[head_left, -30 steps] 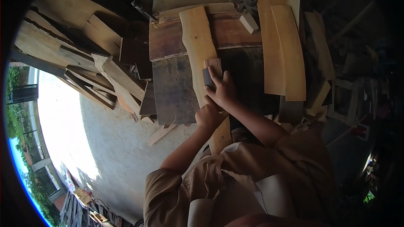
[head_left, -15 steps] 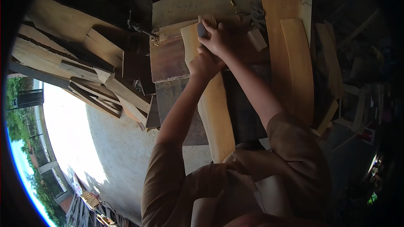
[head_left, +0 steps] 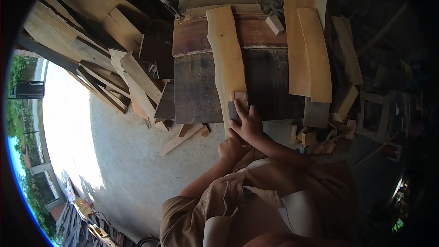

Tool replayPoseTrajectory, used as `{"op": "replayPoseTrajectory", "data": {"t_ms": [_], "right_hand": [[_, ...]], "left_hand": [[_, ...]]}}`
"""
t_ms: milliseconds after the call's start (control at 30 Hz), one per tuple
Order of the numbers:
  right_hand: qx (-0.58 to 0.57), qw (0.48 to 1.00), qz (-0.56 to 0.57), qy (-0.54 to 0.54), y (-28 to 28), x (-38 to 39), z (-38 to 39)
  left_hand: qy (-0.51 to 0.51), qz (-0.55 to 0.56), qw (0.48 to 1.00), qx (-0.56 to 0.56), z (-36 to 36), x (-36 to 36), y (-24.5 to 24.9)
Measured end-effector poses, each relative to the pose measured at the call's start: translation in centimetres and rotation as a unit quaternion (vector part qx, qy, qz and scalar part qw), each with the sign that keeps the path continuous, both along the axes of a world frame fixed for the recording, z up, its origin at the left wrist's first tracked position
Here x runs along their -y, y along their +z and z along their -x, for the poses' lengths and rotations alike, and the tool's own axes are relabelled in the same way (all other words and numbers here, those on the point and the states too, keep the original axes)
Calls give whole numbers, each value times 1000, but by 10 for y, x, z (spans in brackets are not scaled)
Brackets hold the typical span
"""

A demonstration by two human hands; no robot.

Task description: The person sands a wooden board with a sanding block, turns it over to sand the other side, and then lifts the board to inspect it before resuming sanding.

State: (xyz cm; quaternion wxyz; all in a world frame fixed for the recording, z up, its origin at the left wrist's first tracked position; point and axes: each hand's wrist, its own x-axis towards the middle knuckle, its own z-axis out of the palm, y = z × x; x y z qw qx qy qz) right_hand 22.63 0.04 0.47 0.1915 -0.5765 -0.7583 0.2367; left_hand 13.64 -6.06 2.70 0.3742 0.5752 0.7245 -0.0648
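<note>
A long pale board (head_left: 227, 50) with one wavy edge lies lengthwise on the dark workbench (head_left: 194, 87), its near end reaching toward my body. On the near part of that board sits a wooden hand plane (head_left: 239, 96) with a dark grey side. My right hand (head_left: 249, 122) grips the plane from the right, its index finger stretched along the top. Just behind, close to my shirt, my left hand (head_left: 232, 149) is closed around the rear of the plane; its grip is partly hidden.
Two wide boards (head_left: 297, 59) lie overlapped at the bench's right. A small wood block (head_left: 275, 25) and a metal clamp (head_left: 169, 5) are at the far side. Stacked planks (head_left: 114, 59) lean at left; offcuts (head_left: 315, 142) litter the floor at right.
Both hands have come back from the board's far end to its near end, drawing the plane toward my body. The view has also shifted, showing more floor.
</note>
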Motion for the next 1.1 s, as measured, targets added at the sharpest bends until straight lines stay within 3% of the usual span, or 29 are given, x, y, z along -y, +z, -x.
{"op": "replayPoseTrajectory", "data": {"t_ms": [100,167,200,367,567,667,800,900,933,1033,1100], "right_hand": [[1,1000,3,11,2,50,-11],[17,1000,-1,18,5,40,-9],[28,999,-14,21,6,23,-3],[-7,997,-73,11,-1,-116,38],[33,999,-29,25,18,-317,111],[7,999,-21,48,21,-375,133],[16,999,-37,26,6,-324,116],[57,996,-64,37,2,-218,78],[19,993,-115,35,-14,-175,66],[-5,1000,4,26,5,-55,27],[4,1000,6,11,6,-33,19]], "left_hand": [[3,42,999,17,-8,49,-3],[-20,-45,999,-7,-7,48,-14],[-7,-31,999,14,-3,31,-10],[13,-161,986,-24,26,-103,0],[67,-198,977,-52,85,-301,8],[87,-221,969,-68,103,-356,6],[77,-203,972,-86,87,-305,10],[61,-154,985,-48,59,-199,9],[60,-154,986,-33,49,-156,-2],[7,-90,995,-40,22,-44,-5],[-6,-93,995,-20,20,-27,-8]]}}
